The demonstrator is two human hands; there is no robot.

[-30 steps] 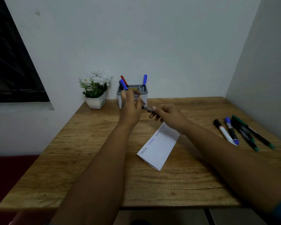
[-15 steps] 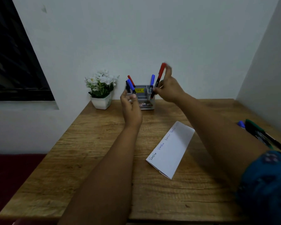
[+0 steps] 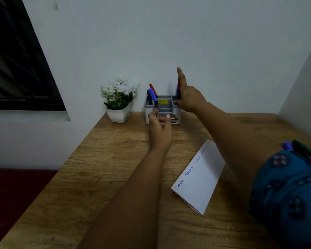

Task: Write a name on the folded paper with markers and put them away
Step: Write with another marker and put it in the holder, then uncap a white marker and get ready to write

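Wooden table (image 3: pixel 115 177) against a pale wall. Grey organizer (image 3: pixel 162 109) at the far edge beside a white flower pot (image 3: pixel 119 115); red, blue and black markers stand in its left compartment. Right hand (image 3: pixel 189 99) is at the organizer's right compartment, grip clamped on a red marker (image 3: pixel 178 87), index finger raised. Left hand (image 3: pixel 160 130) hovers before the organizer, fingers loosely curled, holding nothing. Folded paper (image 3: pixel 200 177) with "Varsha" written repeatedly lies near the right forearm. More markers (image 3: pixel 302 150) lie at the right edge.
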